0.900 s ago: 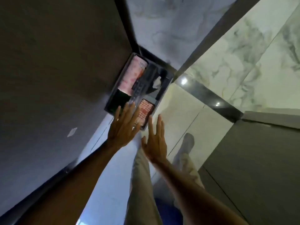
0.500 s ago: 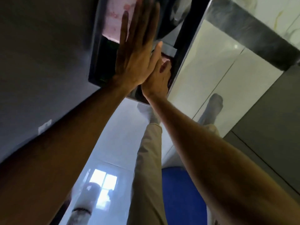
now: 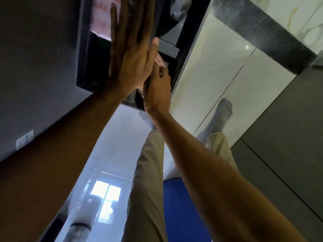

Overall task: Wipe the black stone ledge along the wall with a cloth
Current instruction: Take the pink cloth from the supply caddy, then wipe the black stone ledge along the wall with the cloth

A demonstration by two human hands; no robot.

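Observation:
A black caddy (image 3: 82,49) stands on the floor against a dark wall. In its near corner lies a red-and-white checked cloth (image 3: 160,61). My right hand (image 3: 157,88) reaches into that corner with its fingers curled on the cloth, which it mostly hides. My left hand (image 3: 131,49) is held flat and open above the caddy, fingers straight and together, holding nothing. The black stone ledge (image 3: 258,30) runs as a glossy dark strip along the foot of the marble wall at the upper right, apart from both hands.
A pink patterned roll (image 3: 101,18) and a crumpled white bag (image 3: 176,11) sit deeper in the caddy. A grey panel (image 3: 288,137) fills the right side. My legs in beige trousers (image 3: 148,172) and a blue object (image 3: 181,206) are on the glossy white floor below.
Both hands have gone from hovering short of the caddy to reaching into it. My right hand's fingers have curled down onto the checked cloth; my left hand stays flat above.

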